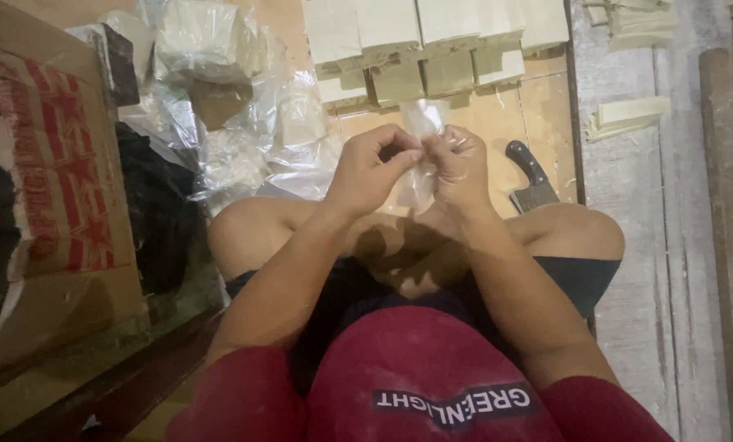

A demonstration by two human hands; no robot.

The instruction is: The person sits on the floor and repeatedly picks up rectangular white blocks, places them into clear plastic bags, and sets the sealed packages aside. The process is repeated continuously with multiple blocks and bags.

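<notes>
Fingers of left hand [372, 168] and right hand [458, 168] pinched on clear plastic bag [422, 123], knife [532, 176] nearby

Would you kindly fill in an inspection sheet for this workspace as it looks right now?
Surface: wooden board on the floor.
Job's things: small clear plastic bag pinched by left hand and right hand; pale blocks stacked beyond.
Clutter: knife by the right knee; loose plastic bags; pale offcuts.
Hands: both closed on the bag.
Cables: nothing seen.
Surroundings: torn cardboard box at left.
</notes>
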